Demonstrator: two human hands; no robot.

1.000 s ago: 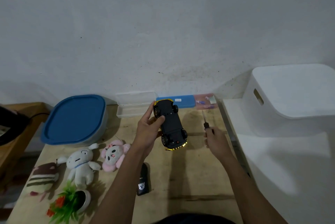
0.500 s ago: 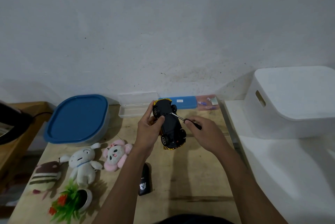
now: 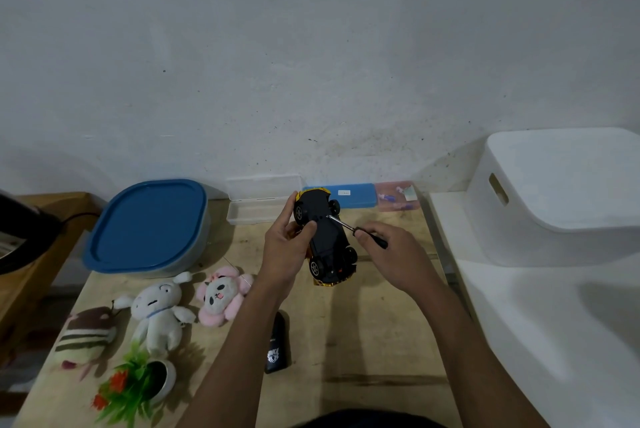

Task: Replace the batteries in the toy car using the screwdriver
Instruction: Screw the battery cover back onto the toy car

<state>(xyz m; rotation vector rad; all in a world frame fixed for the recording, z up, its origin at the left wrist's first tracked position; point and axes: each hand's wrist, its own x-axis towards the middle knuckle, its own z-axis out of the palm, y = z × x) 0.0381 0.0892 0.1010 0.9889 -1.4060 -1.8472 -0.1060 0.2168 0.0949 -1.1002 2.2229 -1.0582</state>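
My left hand (image 3: 285, 247) grips the toy car (image 3: 325, 237), a yellow-bodied car turned so its black underside and wheels face me, held above the wooden table (image 3: 363, 341). My right hand (image 3: 391, 254) pinches the black handle of a small screwdriver (image 3: 349, 226). Its metal shaft points up-left and the tip touches the underside near the far wheels. No batteries can be made out.
A blue-lidded container (image 3: 149, 225) sits at the back left, an open clear case (image 3: 261, 204), a blue case (image 3: 349, 195) and a pink box (image 3: 398, 197) along the wall. Plush toys (image 3: 157, 310), a fallen plant pot (image 3: 138, 386) and a black remote (image 3: 276, 344) lie near me. White bins (image 3: 554, 213) stand right.
My right hand swung the screwdriver from upright at the right of the car over to the car's underside, where the tip now rests. My left hand kept its hold on the car.
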